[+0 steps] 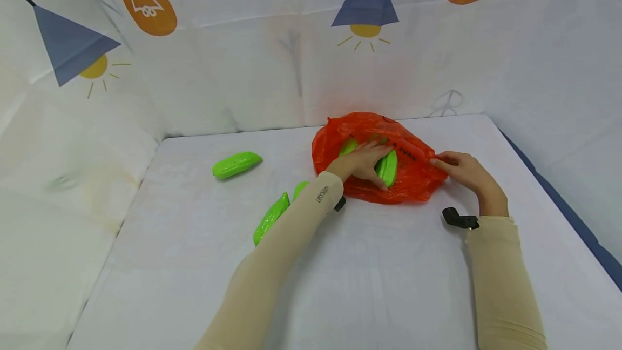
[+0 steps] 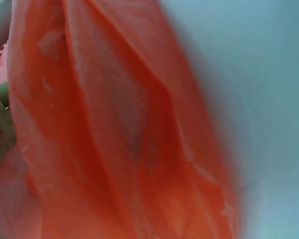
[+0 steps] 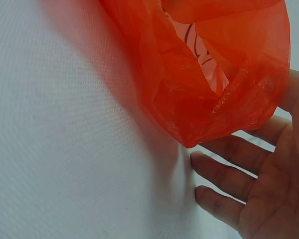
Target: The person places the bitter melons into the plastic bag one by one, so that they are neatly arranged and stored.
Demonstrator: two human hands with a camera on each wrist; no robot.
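A red plastic bag (image 1: pixel 413 174) lies at the back of the table with its mouth spread. Inside it are glossy green toy vegetables (image 1: pixel 387 168), long and ridged. My left hand (image 1: pixel 360 163) reaches into the mouth, fingers and thumb spread over them. In the left wrist view the bag's folds (image 2: pixel 124 119) hide most of that hand. At the bag's right edge my right hand (image 1: pixel 464 173) pinches the plastic between thumb and forefinger. The right wrist view has its other fingers (image 3: pixel 222 174) extended below the bag's rim (image 3: pixel 189 142).
One loose green toy vegetable (image 1: pixel 237 165) lies on the left of the white table (image 1: pixel 184 263). Another toy vegetable (image 1: pixel 271 217) is beside my left forearm, and a third (image 1: pixel 300 189) is partly behind the sleeve. A patterned white cloth (image 1: pixel 233 69) hangs behind the table.
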